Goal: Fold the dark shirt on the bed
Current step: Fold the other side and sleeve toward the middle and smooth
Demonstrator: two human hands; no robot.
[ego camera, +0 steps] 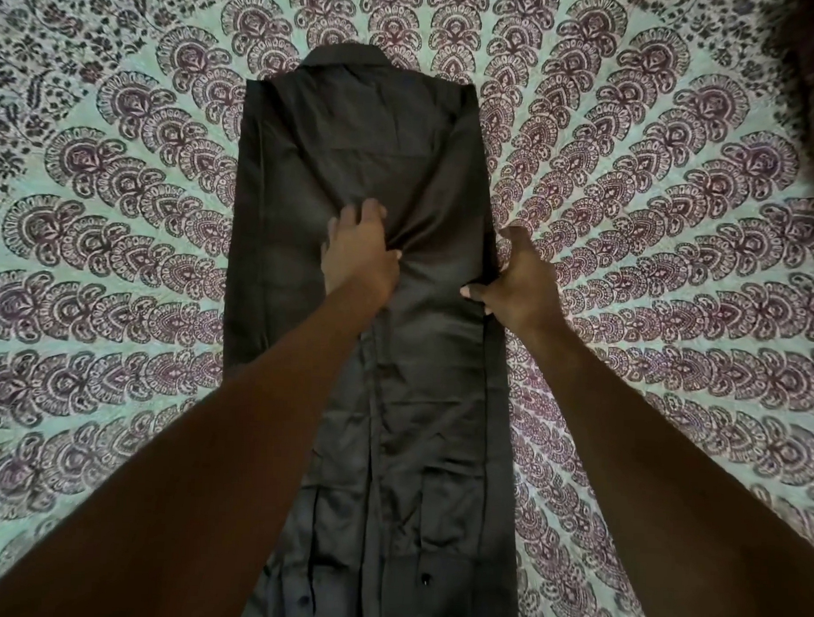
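I am pinching the narrowed dark shirt [356, 135], left hand [358, 253] mid-frame, right hand [521, 282] at its edge, probably readying a crosswise fold next.

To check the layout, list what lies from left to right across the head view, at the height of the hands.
bedspread → dark shirt → left hand, on the shirt → right hand, at the shirt's right edge → bedspread again
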